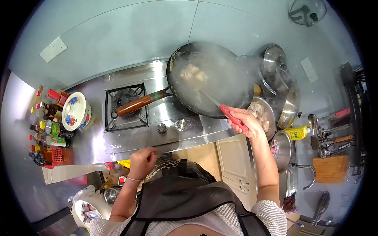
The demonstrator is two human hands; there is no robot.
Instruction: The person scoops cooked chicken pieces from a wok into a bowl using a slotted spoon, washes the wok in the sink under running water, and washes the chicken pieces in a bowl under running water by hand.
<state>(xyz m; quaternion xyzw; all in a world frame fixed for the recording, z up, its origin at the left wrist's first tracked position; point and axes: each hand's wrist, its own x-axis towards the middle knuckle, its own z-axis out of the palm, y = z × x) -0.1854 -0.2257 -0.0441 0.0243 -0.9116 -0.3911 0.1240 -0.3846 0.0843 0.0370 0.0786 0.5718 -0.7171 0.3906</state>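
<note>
My right hand (pixel 248 122) is closed around the handle of a red-handled cooking utensil (pixel 225 109). Its thin metal shaft slants into a black wok (pixel 189 103), and steam hides the tip, so its kind cannot be told. Pale pieces of food (pixel 193 73) lie together on the left side of the wok. The wok's brown wooden handle (pixel 136 105) points left over a bare burner (pixel 126 98), with no hand on it. My left hand (pixel 142 163) is curled into a loose fist in front of the stove edge, with nothing visible in it.
Right of the wok are a metal bowl of pale food (pixel 271 118), a pot (pixel 284 151) and stacked metal pans (pixel 273 59). A yellow bottle (pixel 298 133) is near hanging utensils. At left, a floral enamel pot (pixel 76 111) stands beside several seasoning bottles (pixel 49 109).
</note>
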